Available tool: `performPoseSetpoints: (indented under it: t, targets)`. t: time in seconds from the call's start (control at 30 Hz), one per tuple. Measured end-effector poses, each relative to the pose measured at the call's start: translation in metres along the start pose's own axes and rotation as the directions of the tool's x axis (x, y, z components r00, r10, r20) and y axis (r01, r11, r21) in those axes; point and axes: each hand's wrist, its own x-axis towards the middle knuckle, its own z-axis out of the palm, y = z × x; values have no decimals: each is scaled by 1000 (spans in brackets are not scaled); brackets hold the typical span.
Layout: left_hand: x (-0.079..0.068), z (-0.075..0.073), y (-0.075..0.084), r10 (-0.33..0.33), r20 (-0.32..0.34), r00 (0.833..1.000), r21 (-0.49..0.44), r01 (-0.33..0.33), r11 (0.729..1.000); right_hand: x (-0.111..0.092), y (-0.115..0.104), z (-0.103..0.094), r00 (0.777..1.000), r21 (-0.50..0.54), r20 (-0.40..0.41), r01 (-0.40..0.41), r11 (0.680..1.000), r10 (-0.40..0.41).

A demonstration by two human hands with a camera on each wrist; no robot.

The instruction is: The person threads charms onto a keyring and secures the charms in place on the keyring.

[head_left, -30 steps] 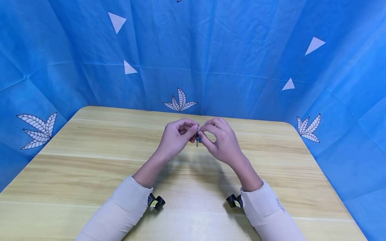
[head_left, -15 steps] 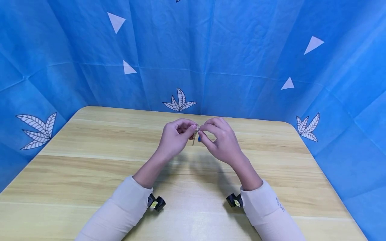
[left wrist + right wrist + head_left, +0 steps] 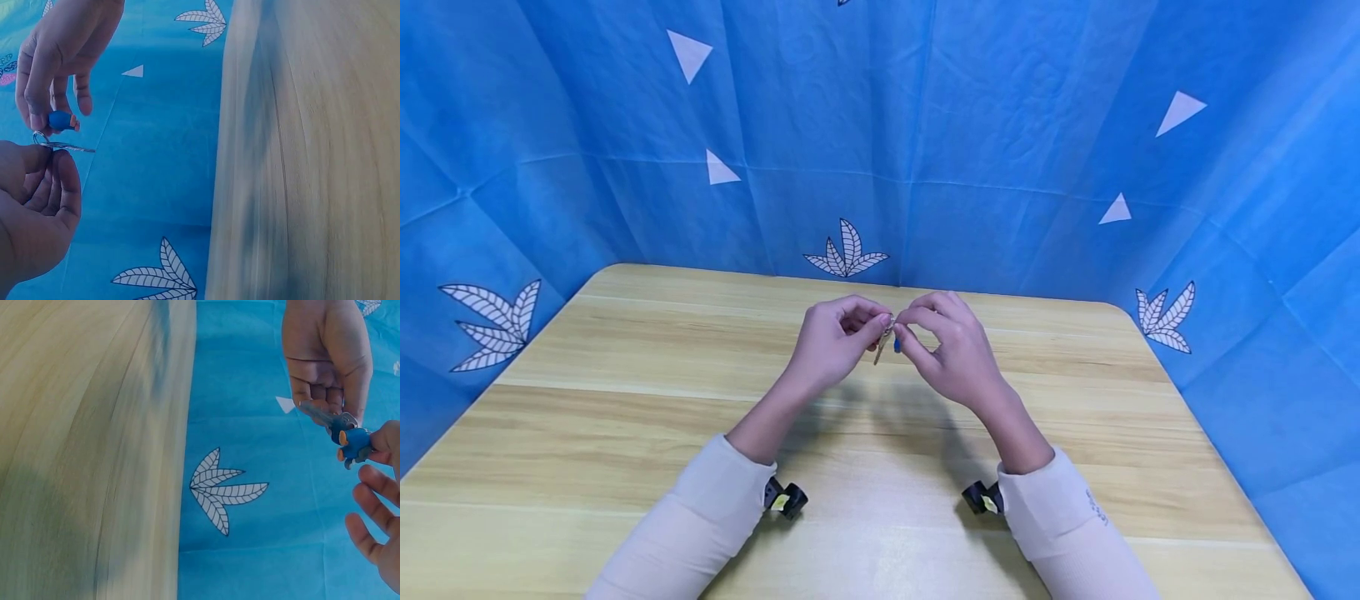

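Both hands meet in front of me, above the far part of the table. My left hand [image 3: 835,343] pinches a metal key [image 3: 881,349] between thumb and fingers; its blade points down, tilted to the left. A small metal key ring [image 3: 39,137] sits between the two hands' fingertips in the left wrist view. With thumb and forefinger my right hand [image 3: 951,346] pinches a small blue figure charm [image 3: 355,443] with orange feet, close to the ring. Fingers hide the key's head and the charm's upper end, so the exact link between ring and key cannot be seen.
The light wooden table [image 3: 880,533] spreads under both forearms. Blue cloth [image 3: 1000,125] printed with white triangles and leaves hangs behind and at both sides. A small black camera [image 3: 786,500] is strapped at the left wrist, another camera [image 3: 982,498] at the right.
The key has swung from hanging straight down to leaning left. Its dark head no longer shows between the fingers. The left wrist has shifted slightly left; the right hand stays almost still.
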Motion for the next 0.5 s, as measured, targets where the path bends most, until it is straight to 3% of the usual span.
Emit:
performPoseSetpoints:
  t: [0.27, 0.5]
  targets:
    - [0, 0, 4, -18, -13, 1000, 10, 18, 1000, 0, -1, -1, 999, 31, 46, -13, 999, 11]
    - [-1, 0, 6, -39, 1, 999, -45, 39, 998, 0, -1, -1, 999, 61, 42, -8, 998, 5]
